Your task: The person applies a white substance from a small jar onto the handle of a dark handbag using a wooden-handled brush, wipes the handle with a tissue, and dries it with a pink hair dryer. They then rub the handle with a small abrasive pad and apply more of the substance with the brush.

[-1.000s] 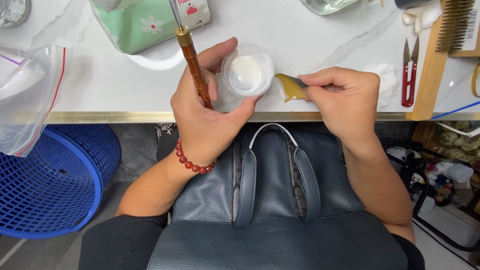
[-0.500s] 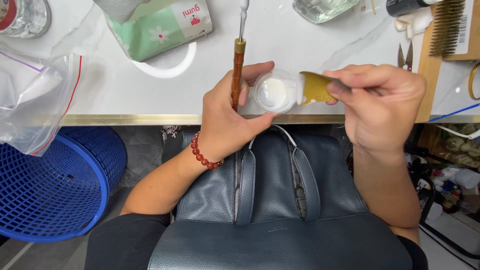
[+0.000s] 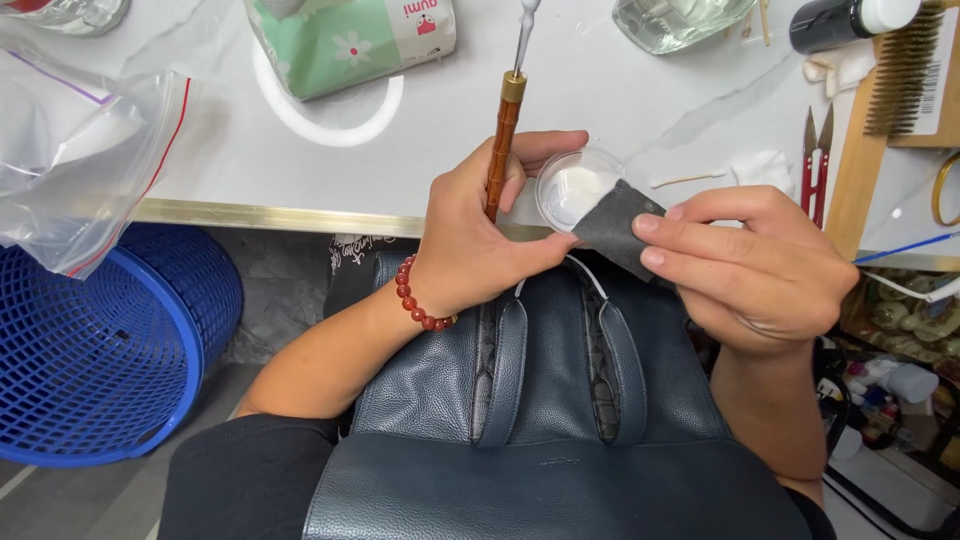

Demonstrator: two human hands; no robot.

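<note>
White marble bench (image 3: 640, 110), front edge: the left hand (image 3: 480, 235) grips a brown wooden-handled tool (image 3: 502, 140) and small clear round dish (image 3: 575, 188). The right hand (image 3: 755, 265) pinches a dark grey leather scrap (image 3: 615, 225), earlier showing tan, now flipped over the dish rim above the navy leather bag (image 3: 540, 420).

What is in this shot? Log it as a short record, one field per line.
Left hand: the left hand holds a wooden-handled tool upright and a small clear dish of white paste.
Right hand: the right hand pinches a dark grey piece of material at the dish's rim.
Lap: a dark blue leather bag, handles up.
Table: white marble table with a green tissue pack, red snips and a wire brush.
Floor: blue plastic basket at the person's left.
</note>
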